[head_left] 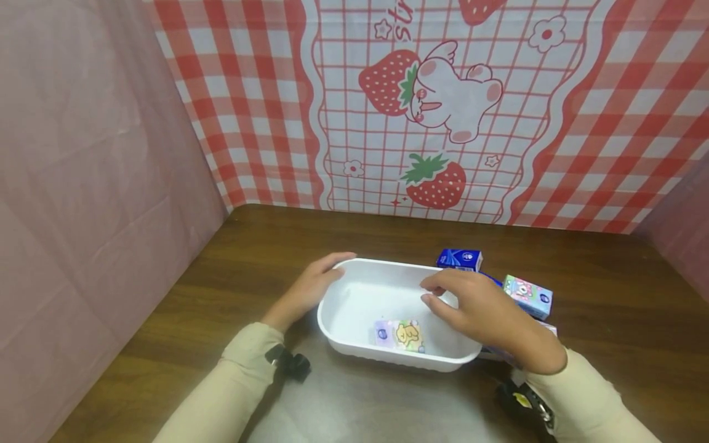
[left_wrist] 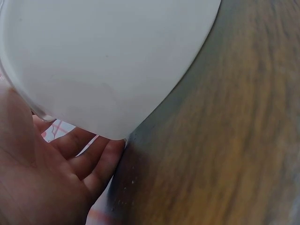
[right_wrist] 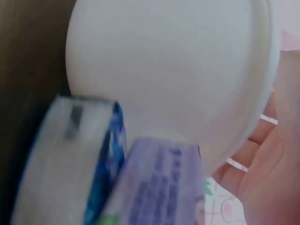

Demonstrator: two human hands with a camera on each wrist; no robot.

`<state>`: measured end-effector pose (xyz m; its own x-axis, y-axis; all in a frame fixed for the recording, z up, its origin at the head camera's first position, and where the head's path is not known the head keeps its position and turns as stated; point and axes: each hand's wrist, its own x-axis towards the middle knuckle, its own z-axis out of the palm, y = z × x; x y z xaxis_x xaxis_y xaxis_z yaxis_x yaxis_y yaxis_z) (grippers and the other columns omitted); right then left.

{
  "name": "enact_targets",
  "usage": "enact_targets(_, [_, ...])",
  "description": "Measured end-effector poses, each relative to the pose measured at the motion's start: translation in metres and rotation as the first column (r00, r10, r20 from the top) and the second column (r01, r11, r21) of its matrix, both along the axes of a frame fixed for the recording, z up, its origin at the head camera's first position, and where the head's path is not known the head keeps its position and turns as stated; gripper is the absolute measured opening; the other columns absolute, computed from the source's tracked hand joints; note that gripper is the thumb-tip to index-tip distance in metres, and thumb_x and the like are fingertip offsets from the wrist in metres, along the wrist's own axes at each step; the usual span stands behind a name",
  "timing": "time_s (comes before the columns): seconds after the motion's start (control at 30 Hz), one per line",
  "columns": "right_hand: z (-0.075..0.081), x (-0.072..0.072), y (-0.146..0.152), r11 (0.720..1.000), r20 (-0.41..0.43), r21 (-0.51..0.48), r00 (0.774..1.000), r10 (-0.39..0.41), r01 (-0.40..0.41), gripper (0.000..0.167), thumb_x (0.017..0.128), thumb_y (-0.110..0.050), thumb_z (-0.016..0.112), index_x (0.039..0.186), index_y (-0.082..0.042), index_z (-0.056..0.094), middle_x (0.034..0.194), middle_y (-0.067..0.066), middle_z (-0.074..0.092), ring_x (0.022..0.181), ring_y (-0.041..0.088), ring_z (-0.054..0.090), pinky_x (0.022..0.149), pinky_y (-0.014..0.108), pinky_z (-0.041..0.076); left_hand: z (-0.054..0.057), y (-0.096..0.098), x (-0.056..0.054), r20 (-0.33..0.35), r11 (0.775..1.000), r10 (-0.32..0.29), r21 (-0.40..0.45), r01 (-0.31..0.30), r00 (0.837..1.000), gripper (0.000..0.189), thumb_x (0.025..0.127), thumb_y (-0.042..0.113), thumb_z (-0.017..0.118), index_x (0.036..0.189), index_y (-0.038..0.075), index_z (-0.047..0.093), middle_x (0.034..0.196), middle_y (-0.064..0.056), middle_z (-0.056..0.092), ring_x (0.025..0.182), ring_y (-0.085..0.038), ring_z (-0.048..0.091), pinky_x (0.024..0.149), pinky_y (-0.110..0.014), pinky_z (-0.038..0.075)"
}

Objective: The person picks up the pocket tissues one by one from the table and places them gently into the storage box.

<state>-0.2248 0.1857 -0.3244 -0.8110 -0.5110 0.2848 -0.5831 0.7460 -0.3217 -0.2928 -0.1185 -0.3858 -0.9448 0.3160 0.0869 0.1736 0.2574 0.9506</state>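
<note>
A white plastic basin [head_left: 360,352] stands on the table with one small tissue pack [head_left: 408,335], printed with a yellow bear, lying inside near its front wall. My left hand [head_left: 310,289] holds the basin's left end, thumb at the rim and fingers along the outside wall, as the left wrist view also shows. Over the basin's right end hovers my right hand [head_left: 471,304], its fingers loosely bent with nothing between thumb and fingertips. Just outside that end, a purple pack [right_wrist: 159,183] and a blue-edged pack [right_wrist: 65,159] appear blurred in the right wrist view.
Beyond the right hand lie a dark blue pack [head_left: 460,259] and a pastel cartoon pack [head_left: 528,296], with others partly hidden by the forearm. The brown wooden table [head_left: 266,237] ends at a red-checked strawberry cloth [head_left: 354,123]. A pink curtain [head_left: 100,154] hangs at left.
</note>
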Motion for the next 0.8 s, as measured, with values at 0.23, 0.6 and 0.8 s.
enact_targets(0.23, [0.006, -0.002, 0.011, 0.999, 0.008, -0.029, 1.0, -0.022, 0.022, 0.025, 0.096, -0.029, 0.069, 0.116, -0.015, 0.073, 0.104, -0.007, 0.072, 0.096, 0.014, 0.067, 0.082, 0.043, 0.058, -0.001, -0.001, -0.001, 0.017, 1.0, 0.003, -0.006, -0.003, 1.0, 0.036, 0.105, 0.019, 0.05, 0.14, 0.017, 0.059, 0.133, -0.006, 0.062, 0.109, -0.024, 0.065, 0.084, -0.039, 0.058])
enact_targets(0.6, [0.007, -0.007, 0.027, 0.998, -0.045, -0.041, 0.998, -0.041, 0.039, 0.025, 0.094, -0.028, 0.072, 0.114, -0.013, 0.074, 0.1, -0.005, 0.072, 0.091, 0.014, 0.067, 0.08, 0.044, 0.059, -0.002, -0.002, -0.001, 0.034, 1.0, -0.012, 0.006, 0.012, 0.999, 0.036, 0.105, 0.024, 0.05, 0.14, 0.019, 0.058, 0.131, -0.005, 0.063, 0.108, -0.025, 0.066, 0.083, -0.04, 0.058])
enact_targets(0.8, [0.01, -0.008, 0.034, 0.998, -0.031, -0.034, 0.998, -0.055, 0.054, 0.027, 0.095, -0.03, 0.07, 0.114, -0.011, 0.073, 0.103, -0.002, 0.072, 0.094, 0.018, 0.069, 0.082, 0.047, 0.059, -0.002, -0.001, -0.001, 0.034, 1.0, -0.01, -0.002, 0.01, 0.999, 0.036, 0.105, 0.019, 0.049, 0.14, 0.019, 0.058, 0.132, -0.003, 0.062, 0.108, -0.023, 0.066, 0.083, -0.039, 0.058])
